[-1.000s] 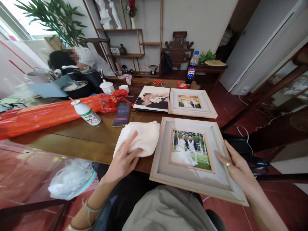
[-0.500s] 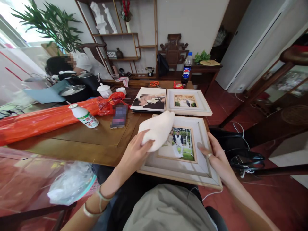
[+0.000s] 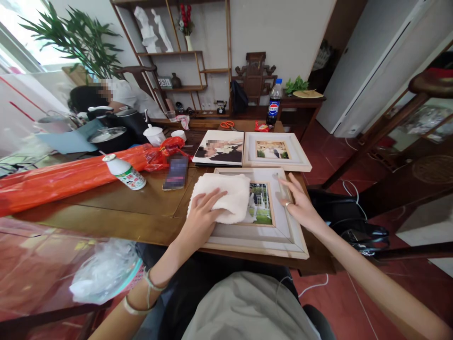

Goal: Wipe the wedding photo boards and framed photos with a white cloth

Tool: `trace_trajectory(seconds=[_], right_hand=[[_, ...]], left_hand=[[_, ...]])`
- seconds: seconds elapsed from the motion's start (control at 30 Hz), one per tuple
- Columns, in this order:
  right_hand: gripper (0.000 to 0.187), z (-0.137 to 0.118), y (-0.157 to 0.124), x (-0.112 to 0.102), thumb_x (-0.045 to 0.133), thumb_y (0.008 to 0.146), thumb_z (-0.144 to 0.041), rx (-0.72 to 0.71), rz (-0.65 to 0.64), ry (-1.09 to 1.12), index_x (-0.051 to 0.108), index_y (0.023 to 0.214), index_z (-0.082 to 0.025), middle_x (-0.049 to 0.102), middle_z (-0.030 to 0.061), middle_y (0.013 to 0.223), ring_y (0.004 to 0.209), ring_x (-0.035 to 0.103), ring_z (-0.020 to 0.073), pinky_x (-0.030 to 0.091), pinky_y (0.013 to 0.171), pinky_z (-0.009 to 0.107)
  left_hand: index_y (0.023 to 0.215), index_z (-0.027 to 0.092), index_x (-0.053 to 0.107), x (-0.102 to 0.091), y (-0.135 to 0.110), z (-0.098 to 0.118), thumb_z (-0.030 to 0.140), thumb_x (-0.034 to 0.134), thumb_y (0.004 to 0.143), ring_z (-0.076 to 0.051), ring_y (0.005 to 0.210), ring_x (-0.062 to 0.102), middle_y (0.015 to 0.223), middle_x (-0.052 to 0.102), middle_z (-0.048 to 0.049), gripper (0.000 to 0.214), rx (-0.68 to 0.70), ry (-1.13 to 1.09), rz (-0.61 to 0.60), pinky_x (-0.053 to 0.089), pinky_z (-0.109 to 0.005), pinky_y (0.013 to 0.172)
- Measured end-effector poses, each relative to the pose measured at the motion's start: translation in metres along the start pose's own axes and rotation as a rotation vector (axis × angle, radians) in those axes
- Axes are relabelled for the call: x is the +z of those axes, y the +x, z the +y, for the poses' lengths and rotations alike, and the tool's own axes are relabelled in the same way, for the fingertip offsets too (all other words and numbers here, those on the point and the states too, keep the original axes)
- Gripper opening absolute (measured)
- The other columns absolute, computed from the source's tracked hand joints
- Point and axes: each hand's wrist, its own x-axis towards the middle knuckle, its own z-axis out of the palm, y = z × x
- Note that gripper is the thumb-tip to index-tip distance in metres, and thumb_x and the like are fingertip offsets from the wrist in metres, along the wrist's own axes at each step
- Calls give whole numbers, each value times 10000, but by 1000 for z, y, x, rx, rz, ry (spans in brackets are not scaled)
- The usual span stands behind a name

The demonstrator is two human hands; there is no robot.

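Two hands rest on near photo frame, which lies flat at table edge.
- Left hand presses white cloth onto frame's left half, fingers spread.
- Right hand lies flat on frame's right border, fingers slightly apart.
- Risk: neither hand grips frame, so hard push may slide or tip it toward lap.
- Left of frame: white bottle on side, capped, contents unseen.
- Beyond frame: cola bottle upright, dark drink inside.

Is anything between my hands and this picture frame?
The white cloth lies under the left hand, covering the left half of the picture frame. The right hand rests directly on its right border, nothing between.
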Motion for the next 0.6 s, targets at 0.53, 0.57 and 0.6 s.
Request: trace_trajectory(seconds=[0.53, 0.57, 0.6], right_hand=[[411, 4, -15, 11, 503, 816, -184, -83, -7, 129, 604, 1195, -305, 359, 0, 1518, 1445, 220, 222, 137, 1182, 496], [425, 3, -16, 11, 500, 805, -170, -79, -3, 128, 605, 1195, -302, 366, 2, 1514, 1441, 230, 222, 136, 1183, 495], [436, 3, -16, 11, 497, 796, -156, -76, 3, 123, 606, 1193, -298, 372, 5, 1510, 1439, 237, 221, 135, 1184, 494]], left_hand=[[1121, 182, 651, 11, 57, -27, -55, 454, 769, -304, 1386, 323, 1464, 394, -162, 468, 130, 102, -137, 292, -513, 1099], [1129, 185, 647, 10, 52, -21, -50, 460, 769, -307, 1382, 329, 1460, 401, -161, 469, 140, 89, -159, 289, -518, 1100], [1142, 192, 639, 7, 45, -13, -44, 464, 772, -308, 1378, 337, 1454, 407, -159, 473, 152, 71, -172, 292, -520, 1097]])
